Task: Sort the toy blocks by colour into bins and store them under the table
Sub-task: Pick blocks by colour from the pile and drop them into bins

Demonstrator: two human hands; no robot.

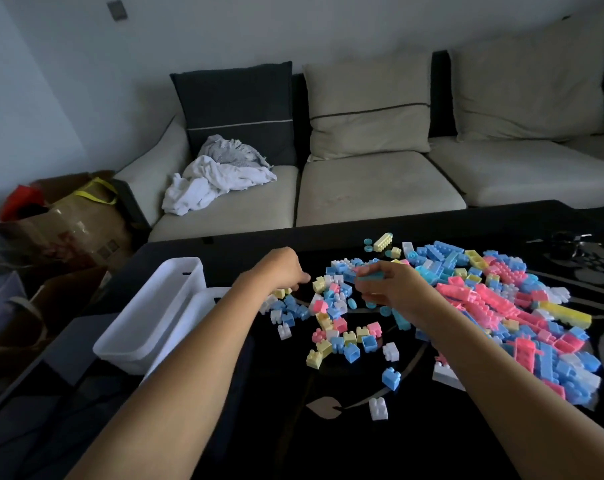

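Observation:
A big heap of pastel toy blocks (473, 299) in blue, pink, yellow and white covers the right half of the dark table (293, 427). My right hand (394, 289) hovers over the heap's left side and pinches a teal block (371, 276) between thumb and fingers. My left hand (279, 271) reaches over the loose blocks at the heap's left edge with its fingers curled downward; whether it holds anything is hidden. Two white plastic bins (155, 317) stand side by side at the table's left edge, left of my left forearm.
A beige sofa (380, 192) with cushions and crumpled cloths (217, 181) runs behind the table. Cardboard boxes and bags (68, 216) crowd the floor at the left. Dark keys or a small object (570, 244) lie at the table's far right.

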